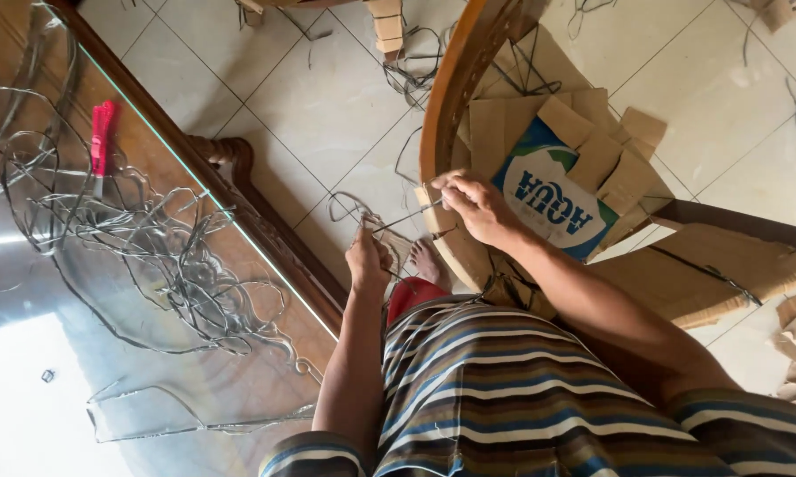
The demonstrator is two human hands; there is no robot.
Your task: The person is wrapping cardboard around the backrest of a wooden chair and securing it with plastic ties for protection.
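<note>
Clearly both hands grip one thin wire [407, 217] above the tiled floor [327, 97]: left hand [367, 261] clenched on its looped end, right hand [473, 205] pinching the other with its fingers. The springy wire could whip loose toward the bare foot [429, 261]. Cardboard pieces [557, 168] and a curved wooden frame [455, 84] crowd the right; tangled wire [151, 256] covers the glass bench [27, 415].

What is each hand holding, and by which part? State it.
Both hold one thin metal wire: the right hand pinches its upper end in the fingers; the left hand grips the lower, bent end.
</note>
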